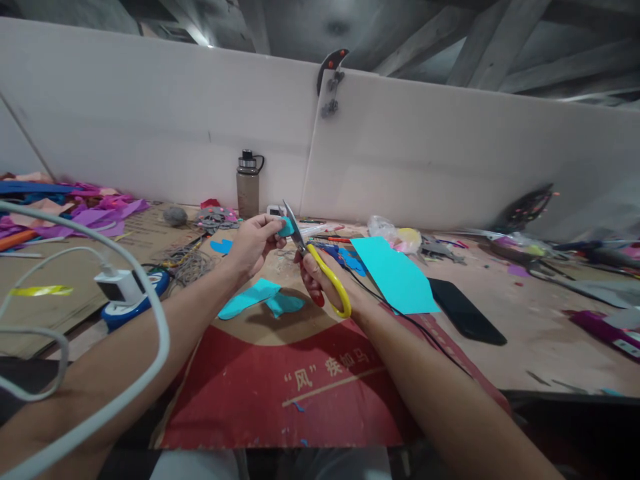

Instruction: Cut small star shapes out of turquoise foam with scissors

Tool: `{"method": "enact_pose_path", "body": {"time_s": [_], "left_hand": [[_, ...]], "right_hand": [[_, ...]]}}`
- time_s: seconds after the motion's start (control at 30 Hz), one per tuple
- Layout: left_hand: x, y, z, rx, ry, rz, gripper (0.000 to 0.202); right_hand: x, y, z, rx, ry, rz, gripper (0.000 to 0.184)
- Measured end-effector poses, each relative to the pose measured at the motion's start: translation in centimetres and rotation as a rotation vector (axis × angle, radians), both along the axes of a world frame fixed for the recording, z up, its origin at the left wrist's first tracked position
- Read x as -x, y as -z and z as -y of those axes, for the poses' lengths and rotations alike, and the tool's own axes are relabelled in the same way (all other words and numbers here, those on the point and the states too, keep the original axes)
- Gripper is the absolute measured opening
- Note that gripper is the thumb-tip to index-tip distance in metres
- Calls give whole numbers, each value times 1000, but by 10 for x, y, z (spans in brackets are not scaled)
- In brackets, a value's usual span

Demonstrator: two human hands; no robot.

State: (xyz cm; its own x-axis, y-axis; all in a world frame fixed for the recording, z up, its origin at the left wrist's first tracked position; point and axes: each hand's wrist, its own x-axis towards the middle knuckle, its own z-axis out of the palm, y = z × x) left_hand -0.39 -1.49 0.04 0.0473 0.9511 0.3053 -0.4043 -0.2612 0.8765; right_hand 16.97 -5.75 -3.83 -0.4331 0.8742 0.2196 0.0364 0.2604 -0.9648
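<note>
The left hand [255, 243] is pinching a small teal paper piece [287, 227] between thumb and fingertips, closed narrowly on it. Just beside it, the right hand [317, 275] is gripping yellow-handled scissors [320, 267], fingers through the loops, with the blades pointing up and touching the paper piece. Below both hands, teal offcuts [260, 298] are lying on a red-printed cardboard sheet [280, 393] reading "风" followed by fainter characters I cannot make out. To the right of the right hand, a teal paper sheet [395, 273] is resting beside a black phone [465, 310]. Beyond the left hand, a bottle [249, 185] is standing; its label is unreadable.
</note>
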Motion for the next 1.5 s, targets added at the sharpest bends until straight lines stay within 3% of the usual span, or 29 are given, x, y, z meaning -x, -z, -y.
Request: {"method": "enact_pose_path", "body": {"time_s": [0.53,1.5], "left_hand": [[0,-1,4,-13,26,-15,21],[-5,1,8,0,27,-96,26]], "right_hand": [[5,-8,6,77,0,-108,64],[4,-4,4,81,49,-136,67]]}}
